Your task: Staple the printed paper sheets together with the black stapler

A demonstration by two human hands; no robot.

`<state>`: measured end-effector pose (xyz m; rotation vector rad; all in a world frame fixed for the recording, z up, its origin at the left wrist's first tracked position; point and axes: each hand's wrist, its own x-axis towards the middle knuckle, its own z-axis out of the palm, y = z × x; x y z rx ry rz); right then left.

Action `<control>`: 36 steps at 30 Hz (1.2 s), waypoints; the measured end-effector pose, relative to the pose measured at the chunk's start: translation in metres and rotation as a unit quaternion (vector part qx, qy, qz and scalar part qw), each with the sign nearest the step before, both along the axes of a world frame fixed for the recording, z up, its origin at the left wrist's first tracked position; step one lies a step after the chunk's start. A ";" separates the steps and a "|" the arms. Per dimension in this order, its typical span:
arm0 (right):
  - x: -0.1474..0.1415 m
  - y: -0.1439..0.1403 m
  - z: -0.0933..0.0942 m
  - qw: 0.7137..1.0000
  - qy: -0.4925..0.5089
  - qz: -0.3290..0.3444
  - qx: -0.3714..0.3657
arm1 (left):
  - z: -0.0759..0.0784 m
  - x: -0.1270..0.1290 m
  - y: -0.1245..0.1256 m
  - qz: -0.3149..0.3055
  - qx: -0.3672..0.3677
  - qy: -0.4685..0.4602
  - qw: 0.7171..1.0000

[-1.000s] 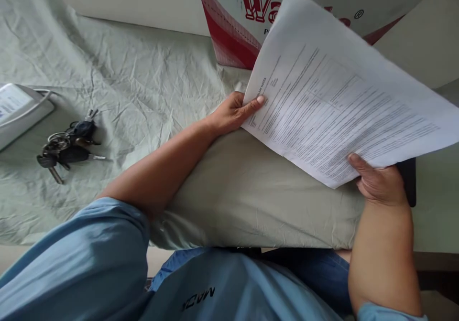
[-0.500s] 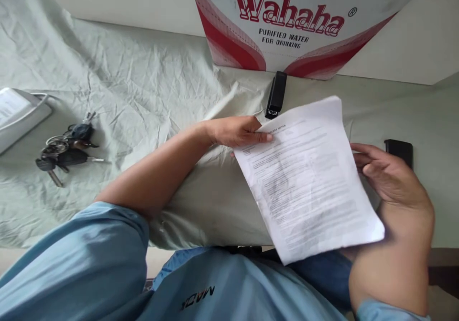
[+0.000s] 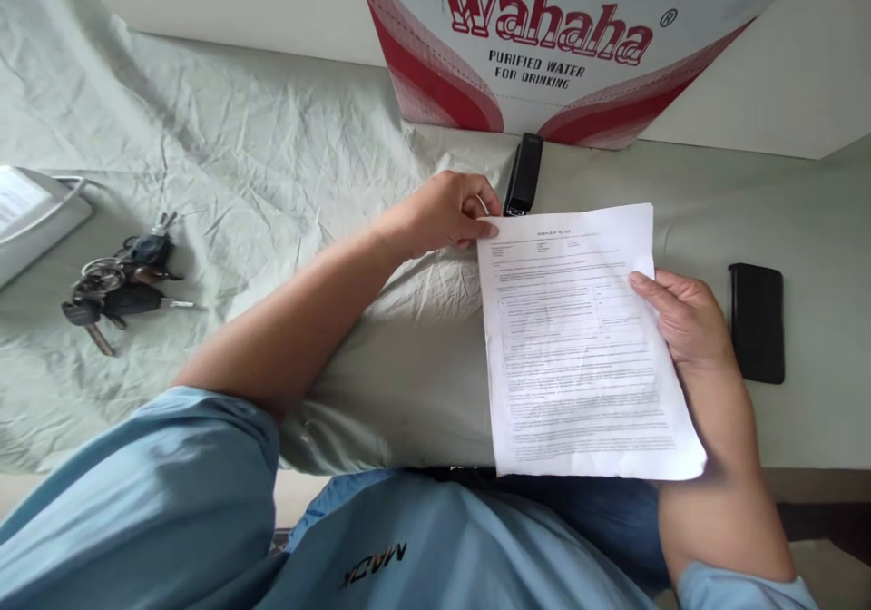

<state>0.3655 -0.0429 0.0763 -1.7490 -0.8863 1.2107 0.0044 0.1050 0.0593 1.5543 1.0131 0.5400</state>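
Head view: printed document (image 3: pixel 578 347) lies on the pale green cloth (image 3: pixel 272 165), its lower edge overhanging the table edge. Left hand (image 3: pixel 445 213) pinches its top-left corner; right hand (image 3: pixel 684 319) grips its right edge. Black stapler (image 3: pixel 523 175) sits just behind the left hand, below the Wahaha carton (image 3: pixel 544 47). Black phone (image 3: pixel 756 321) lies right; keys (image 3: pixel 115 283) far left.
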 end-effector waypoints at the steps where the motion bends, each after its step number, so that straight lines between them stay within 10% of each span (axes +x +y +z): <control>1: 0.000 0.000 0.000 1.000 -0.002 -0.007 -0.004 | -0.004 0.001 0.000 0.031 0.006 -0.004 1.000; 14: -0.006 0.003 0.000 0.998 -0.020 -0.042 -0.030 | -0.031 0.023 -0.010 0.161 0.093 0.015 0.983; 29: -0.002 0.000 -0.004 0.996 -0.048 -0.077 -0.001 | -0.038 0.022 -0.015 0.124 0.078 -0.012 0.989; 36: -0.001 0.003 -0.008 0.996 -0.050 -0.070 0.007 | -0.046 0.022 -0.013 0.120 0.226 0.010 0.967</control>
